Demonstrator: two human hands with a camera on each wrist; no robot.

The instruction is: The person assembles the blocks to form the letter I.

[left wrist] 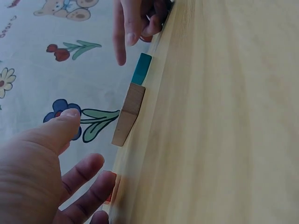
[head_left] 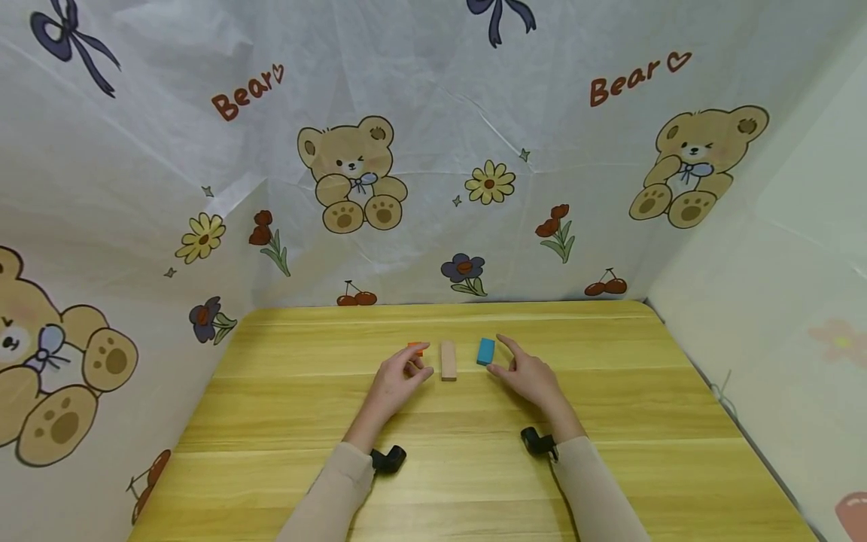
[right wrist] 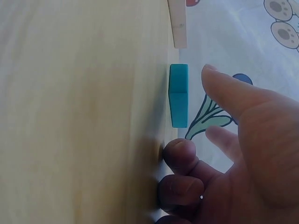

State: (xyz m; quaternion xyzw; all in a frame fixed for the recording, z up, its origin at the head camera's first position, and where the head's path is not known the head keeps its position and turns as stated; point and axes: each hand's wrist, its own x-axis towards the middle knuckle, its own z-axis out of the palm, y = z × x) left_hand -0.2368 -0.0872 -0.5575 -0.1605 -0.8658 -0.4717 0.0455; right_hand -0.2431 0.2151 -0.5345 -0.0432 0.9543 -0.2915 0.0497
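Three small blocks stand in a loose row on the table: an orange block, a plain wooden block and a blue block. My left hand is beside the orange block and partly covers it; its thumb and fingers are parted with nothing held. To the right of the blue block, my right hand has thumb and index finger spread near it. In the right wrist view a gap shows between the thumb and the blue block. The wooden block lies between both hands, touched by neither.
The yellow wood-grain table meets a white sheet printed with bears and flowers at its back edge. A pale wall runs along the right side, where a thin cable lies by the table edge. Both wrists wear black cameras.
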